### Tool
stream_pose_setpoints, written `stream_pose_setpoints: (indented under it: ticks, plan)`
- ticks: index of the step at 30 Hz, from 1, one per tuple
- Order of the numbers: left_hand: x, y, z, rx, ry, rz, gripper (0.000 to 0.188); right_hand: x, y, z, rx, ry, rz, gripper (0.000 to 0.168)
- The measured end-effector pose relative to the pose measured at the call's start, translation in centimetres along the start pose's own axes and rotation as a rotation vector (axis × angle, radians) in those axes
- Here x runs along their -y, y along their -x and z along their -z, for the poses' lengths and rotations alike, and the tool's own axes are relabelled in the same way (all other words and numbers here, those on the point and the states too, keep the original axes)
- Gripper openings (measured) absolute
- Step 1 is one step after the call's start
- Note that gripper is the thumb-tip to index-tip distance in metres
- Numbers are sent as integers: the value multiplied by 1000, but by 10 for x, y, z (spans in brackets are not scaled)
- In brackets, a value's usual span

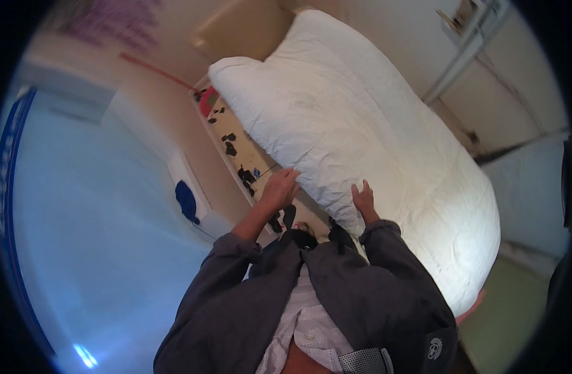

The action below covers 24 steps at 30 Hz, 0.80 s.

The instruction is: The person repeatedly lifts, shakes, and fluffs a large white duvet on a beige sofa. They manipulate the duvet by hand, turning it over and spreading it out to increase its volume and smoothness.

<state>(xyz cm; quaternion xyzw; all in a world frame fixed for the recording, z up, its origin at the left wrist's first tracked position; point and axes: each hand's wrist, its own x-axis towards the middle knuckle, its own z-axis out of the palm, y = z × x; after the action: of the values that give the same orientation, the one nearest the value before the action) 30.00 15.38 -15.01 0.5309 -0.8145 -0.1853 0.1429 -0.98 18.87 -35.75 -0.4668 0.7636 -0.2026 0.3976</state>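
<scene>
A large white duvet (360,126) lies spread over a bed in front of me, its near-left edge wrinkled. My left hand (282,187) is at that edge, its fingertips curled at the fabric; the fingers partly hide what they grip. My right hand (364,198) rests on or just above the duvet farther right, thumb and fingers apart, with no fabric seen between them. Below the duvet's left edge shows a strip of pale tiled floor (262,161) with scattered dark items.
A tan headboard (243,32) stands at the far end. Along the left run a low wall and a light blue surface, with a dark blue object (186,202) near its edge. A pink and green item (208,100) lies by the far left corner. Greenish floor (510,308) shows at right.
</scene>
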Motion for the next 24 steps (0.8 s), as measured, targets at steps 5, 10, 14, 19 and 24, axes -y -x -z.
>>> stream_pose_setpoints:
  ticks: [5,10,14,19,24]
  plan:
    - [9,-94,-57,205,-117,-295,47,23,-10,-12,-131,77,-174,73]
    - [21,-157,-149,419,-173,-493,50,32,-23,-25,-294,277,-83,68]
    - [32,-168,-196,524,-185,-590,53,45,-36,-58,-322,387,80,59]
    - [91,-197,-195,599,-356,-639,58,9,-39,-81,-375,471,125,60]
    - [146,-229,-183,523,-471,-594,66,-115,11,-1,-366,634,-31,68]
